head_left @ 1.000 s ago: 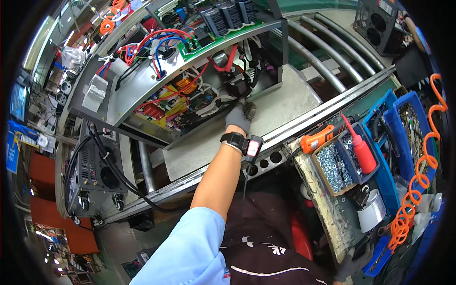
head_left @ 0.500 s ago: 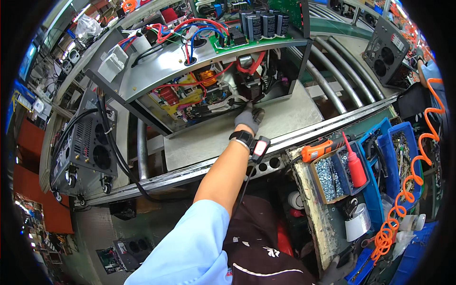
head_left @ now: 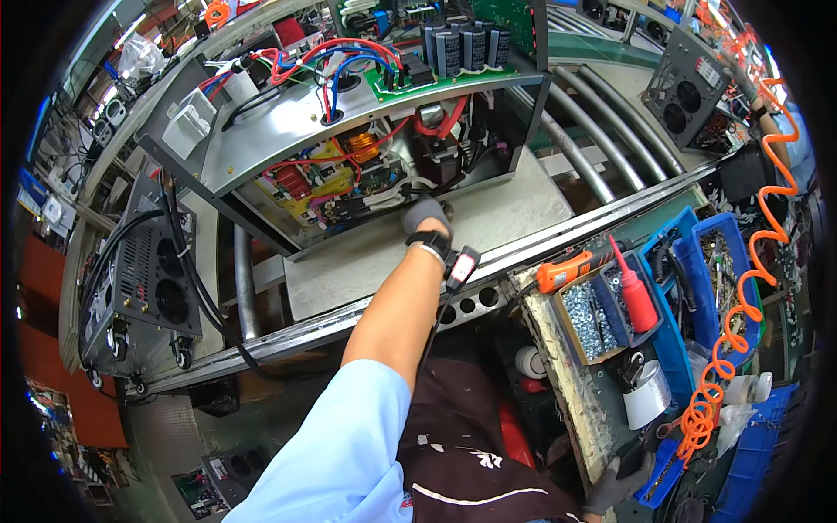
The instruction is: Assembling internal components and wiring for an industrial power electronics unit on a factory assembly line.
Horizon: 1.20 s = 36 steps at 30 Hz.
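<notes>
My left hand (head_left: 425,214), in a grey glove, reaches to the lower front edge of an open metal chassis (head_left: 279,139). Its fingers are curled at the black cables (head_left: 375,205) inside, and what they grip is hidden. A black wrist strap (head_left: 433,242) with a small device (head_left: 462,267) sits on that wrist. Within the chassis are an orange-wound coil (head_left: 361,146), red wires and circuit boards. My right hand (head_left: 617,485), also gloved, is low at the right beside a small blue bin (head_left: 660,471); its fingers look apart, with nothing visible in them.
The chassis stands on a metal plate (head_left: 336,277) over conveyor rollers (head_left: 580,157). To the right are an orange power tool (head_left: 562,272), a box of screws (head_left: 586,318), a red squeeze bottle (head_left: 639,301), blue bins (head_left: 728,261) and a coiled orange hose (head_left: 751,301). Another wheeled unit (head_left: 144,270) stands left.
The view has shifted slightly, moving the scene left. My left hand's fingers look more curled at the cables. My right hand shows more fully at the lower right.
</notes>
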Available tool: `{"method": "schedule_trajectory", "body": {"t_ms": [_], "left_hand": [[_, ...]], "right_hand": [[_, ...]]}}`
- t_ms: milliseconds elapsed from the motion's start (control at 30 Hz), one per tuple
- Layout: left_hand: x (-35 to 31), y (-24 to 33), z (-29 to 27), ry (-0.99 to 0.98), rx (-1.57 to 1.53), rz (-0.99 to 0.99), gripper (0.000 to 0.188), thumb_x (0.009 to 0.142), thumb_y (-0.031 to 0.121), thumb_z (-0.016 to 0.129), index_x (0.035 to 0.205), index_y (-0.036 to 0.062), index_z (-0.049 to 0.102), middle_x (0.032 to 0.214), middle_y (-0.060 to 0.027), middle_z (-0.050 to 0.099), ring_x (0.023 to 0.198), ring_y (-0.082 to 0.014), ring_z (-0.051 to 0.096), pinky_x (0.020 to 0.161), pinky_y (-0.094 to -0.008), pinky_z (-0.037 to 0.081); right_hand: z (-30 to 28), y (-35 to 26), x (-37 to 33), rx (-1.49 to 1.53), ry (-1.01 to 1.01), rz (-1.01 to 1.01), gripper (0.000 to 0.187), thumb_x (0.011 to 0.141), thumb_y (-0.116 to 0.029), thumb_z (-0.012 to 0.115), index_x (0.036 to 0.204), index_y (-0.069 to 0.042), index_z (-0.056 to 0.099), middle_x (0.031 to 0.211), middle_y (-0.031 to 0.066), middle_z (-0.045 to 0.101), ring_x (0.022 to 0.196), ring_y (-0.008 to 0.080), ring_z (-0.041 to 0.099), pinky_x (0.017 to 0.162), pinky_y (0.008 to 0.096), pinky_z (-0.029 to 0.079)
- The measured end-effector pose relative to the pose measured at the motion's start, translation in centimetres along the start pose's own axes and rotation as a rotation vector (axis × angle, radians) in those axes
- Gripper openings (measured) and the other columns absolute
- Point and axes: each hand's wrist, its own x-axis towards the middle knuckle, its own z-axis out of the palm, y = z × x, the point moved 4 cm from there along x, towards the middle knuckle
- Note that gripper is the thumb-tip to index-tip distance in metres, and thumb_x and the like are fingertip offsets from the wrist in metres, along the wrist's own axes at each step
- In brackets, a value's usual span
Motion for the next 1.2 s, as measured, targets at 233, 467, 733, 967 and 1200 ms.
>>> {"method": "schedule_trajectory", "body": {"t_ms": [233,467,733,967,1200], "left_hand": [[-7.2,5.9,1.7,-0.052,-0.103,0.092,0.024,0.086,0.025,0.061,0.08,0.0025,0.055,0.059,-0.0097,0.058,0.039,-0.0167,0.051,0.032,-0.0261,0.035],[-6.0,6.8,2.5,0.097,-0.246,0.175,0.032,0.087,0.029,0.061,0.074,-0.0002,0.056,0.052,-0.0106,0.056,0.032,-0.0187,0.048,0.03,-0.0301,0.034],[-6.5,6.9,3.1,0.095,-0.421,0.011,0.021,0.086,0.023,0.062,0.085,0.002,0.058,0.058,-0.0095,0.059,0.039,-0.0195,0.054,0.034,-0.0287,0.04],[-10.0,8.6,-3.8,-0.231,0.081,0.094,0.023,0.085,0.018,0.059,0.096,-0.002,0.059,0.076,-0.0113,0.063,0.057,-0.0177,0.06,0.048,-0.026,0.046],[-15.1,15.3,-14.8,0.071,0.128,0.511,0.017,0.086,0.016,0.059,0.096,0.0022,0.061,0.071,-0.0063,0.061,0.057,-0.0114,0.057,0.048,-0.0218,0.043]], "right_hand": [[-0.7,-10.6,1.5,0.153,0.091,-0.279,0.055,0.074,-0.003,0.056,0.126,0.003,0.039,0.124,0.017,0.043,0.119,0.0308,0.041,0.104,0.0421,0.027],[6.7,-21.0,4.0,0.737,-0.157,-0.267,0.055,0.07,0.001,0.05,0.124,0.005,0.04,0.12,0.0133,0.044,0.117,0.0239,0.041,0.104,0.0371,0.027],[9.6,-31.1,4.4,0.93,-0.5,-0.438,0.038,0.072,-0.008,0.06,0.108,0.001,0.053,0.105,0.0129,0.054,0.101,0.0233,0.051,0.092,0.0345,0.038],[22.1,-39.2,10.1,0.797,-0.597,-0.479,0.047,0.077,-0.024,0.064,0.116,-0.003,0.051,0.111,0.0187,0.055,0.103,0.0323,0.053,0.087,0.0359,0.043],[31.3,-44.8,12.9,0.241,-0.843,-0.507,0.055,0.078,-0.043,0.062,0.113,-0.001,0.055,0.111,0.024,0.057,0.106,0.0375,0.053,0.087,0.0414,0.043]]}}
